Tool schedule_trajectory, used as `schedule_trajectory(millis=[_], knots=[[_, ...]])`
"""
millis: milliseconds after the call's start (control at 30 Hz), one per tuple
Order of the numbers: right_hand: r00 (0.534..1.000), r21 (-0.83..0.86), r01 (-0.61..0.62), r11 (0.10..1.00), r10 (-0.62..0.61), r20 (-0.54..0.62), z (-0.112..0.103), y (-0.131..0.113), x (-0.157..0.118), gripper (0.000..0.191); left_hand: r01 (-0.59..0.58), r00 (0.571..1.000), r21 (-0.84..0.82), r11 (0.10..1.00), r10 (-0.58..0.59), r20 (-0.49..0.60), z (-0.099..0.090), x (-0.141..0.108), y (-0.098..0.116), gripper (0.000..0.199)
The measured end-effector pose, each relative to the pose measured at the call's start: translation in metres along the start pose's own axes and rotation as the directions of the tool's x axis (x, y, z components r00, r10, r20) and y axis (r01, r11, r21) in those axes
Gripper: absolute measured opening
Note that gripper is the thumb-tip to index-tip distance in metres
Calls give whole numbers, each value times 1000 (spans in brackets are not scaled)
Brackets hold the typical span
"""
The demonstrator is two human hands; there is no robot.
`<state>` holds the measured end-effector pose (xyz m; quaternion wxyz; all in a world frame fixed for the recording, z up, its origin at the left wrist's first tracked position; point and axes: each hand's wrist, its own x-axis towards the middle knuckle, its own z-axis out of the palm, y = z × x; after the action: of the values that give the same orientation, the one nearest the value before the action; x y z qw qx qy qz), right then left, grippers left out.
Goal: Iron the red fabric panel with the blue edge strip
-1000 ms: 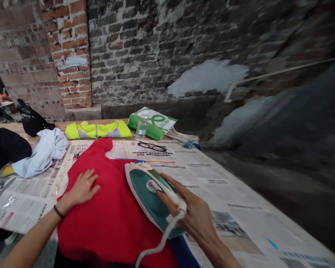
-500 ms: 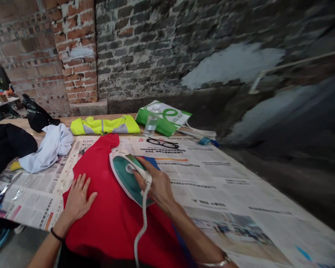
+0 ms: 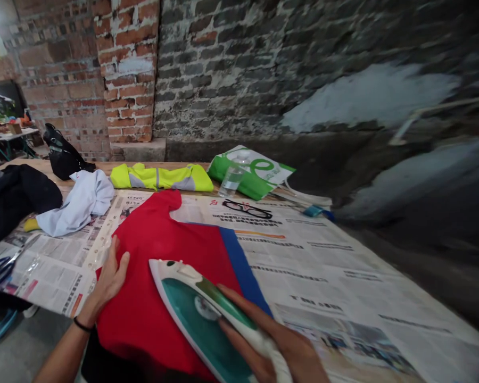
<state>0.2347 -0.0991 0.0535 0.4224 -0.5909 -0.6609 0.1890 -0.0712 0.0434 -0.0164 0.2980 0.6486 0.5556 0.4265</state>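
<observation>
A red fabric piece with a blue edge strip (image 3: 171, 231) lies spread over newspaper on the table. My right hand (image 3: 279, 340) is wrapped round the handle of a green and white clothes iron (image 3: 207, 314), which is over the near part of the red fabric. Whether its soleplate touches the cloth I cannot tell. At the fabric's left edge rests my left hand (image 3: 110, 274), fingers stretched out and thumb apart, holding nothing. A black band circles that wrist.
Scissors (image 3: 2, 268), a white cloth (image 3: 80, 202) and dark clothing (image 3: 22, 197) lie left. Behind are a folded yellow garment (image 3: 163, 177), a clear bottle (image 3: 232, 178), a green and white bag (image 3: 255, 173) and eyeglasses (image 3: 247, 209). A brick wall (image 3: 223, 80) borders the table.
The iron has come back toward me with my right hand, uncovering the blue strip and upper red fabric. My left hand has shifted to the fabric's left edge. The view has swung slightly left.
</observation>
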Motion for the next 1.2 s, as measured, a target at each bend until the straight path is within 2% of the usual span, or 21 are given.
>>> schedule_trajectory(millis=[100,233,300,367,467,533,600,700,767,867,967,1067,1133,1200], knots=[[1000,19,-4,1000,3,21,32,-20,23,50,49,997,-111,993,-55,-54,-2,3,1,73],[998,-174,-41,984,48,37,74,-48,80,54,36,996,-120,992,-46,-80,-5,6,-2,70],[997,-248,-58,967,70,40,90,-58,103,57,13,996,-153,988,-26,-83,-7,8,-4,69],[997,-262,-48,964,64,52,96,-60,114,57,22,995,-203,979,-42,-93,-9,12,-8,67],[991,-149,9,989,11,131,83,-42,106,57,49,989,-244,968,-81,-123,-12,19,-13,65],[975,18,30,999,-33,218,59,-21,89,58,47,986,-255,966,-86,-142,-12,22,-16,65],[952,174,2,985,-55,301,28,-3,67,59,44,984,-268,962,-88,-154,-11,22,-17,65],[927,204,-98,974,15,375,-18,8,38,59,48,983,-294,955,-98,-157,-9,21,-18,64],[922,182,-138,974,59,382,-36,7,27,55,54,981,-319,946,-110,-159,-10,20,-17,63],[919,229,-121,966,22,393,-35,-2,24,53,61,979,-361,931,-126,-161,-13,21,-13,62],[882,356,-66,932,-112,457,-11,-15,33,54,68,979,-380,923,-134,-152,-19,23,-8,65],[841,408,-20,913,-205,500,8,-30,44,50,83,980,-376,923,-144,-136,-27,26,-3,71],[833,428,3,904,-239,498,9,-36,46,49,91,980,-371,924,-150,-133,-31,27,-2,74],[834,444,10,896,-253,491,-1,-35,43,49,93,979,-365,926,-153,-138,-33,28,-2,73]])
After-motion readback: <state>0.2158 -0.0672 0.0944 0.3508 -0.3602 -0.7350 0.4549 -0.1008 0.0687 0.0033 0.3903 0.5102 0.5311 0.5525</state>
